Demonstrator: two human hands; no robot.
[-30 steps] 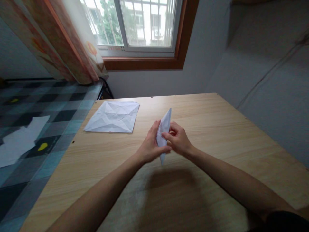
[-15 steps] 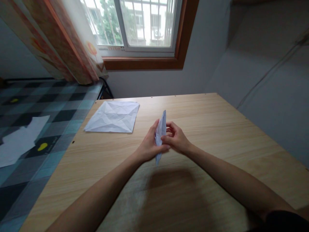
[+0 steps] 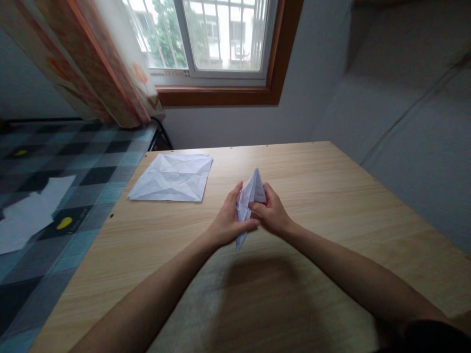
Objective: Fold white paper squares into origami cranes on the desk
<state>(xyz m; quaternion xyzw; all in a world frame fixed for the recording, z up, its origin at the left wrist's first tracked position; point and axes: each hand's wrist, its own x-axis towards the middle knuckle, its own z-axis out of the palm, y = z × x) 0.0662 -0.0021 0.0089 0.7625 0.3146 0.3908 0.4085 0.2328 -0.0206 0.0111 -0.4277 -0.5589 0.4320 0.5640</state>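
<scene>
A folded white paper shape point(image 3: 250, 193), long and pointed at both ends, is held upright above the wooden table point(image 3: 331, 206) at its middle. My left hand point(image 3: 228, 223) grips its left side, thumb pressed across the lower part. My right hand point(image 3: 273, 213) pinches its right side, fingers closed behind the upper flap. The paper's top flap spreads open toward the right. Its lower tip points down, just above the tabletop.
A creased white sheet point(image 3: 172, 177) lies flat at the table's far left. A bed with a checked blue-grey cover point(image 3: 55, 176) and a white paper point(image 3: 29, 213) stands left of the table. A curtain point(image 3: 106, 63) and window point(image 3: 213, 37) are behind; a grey wall runs along the right.
The folded paper's upper flap has spread wider to the right between my fingers. My right hand has shifted up onto that flap. Both hands stay in the same spot.
</scene>
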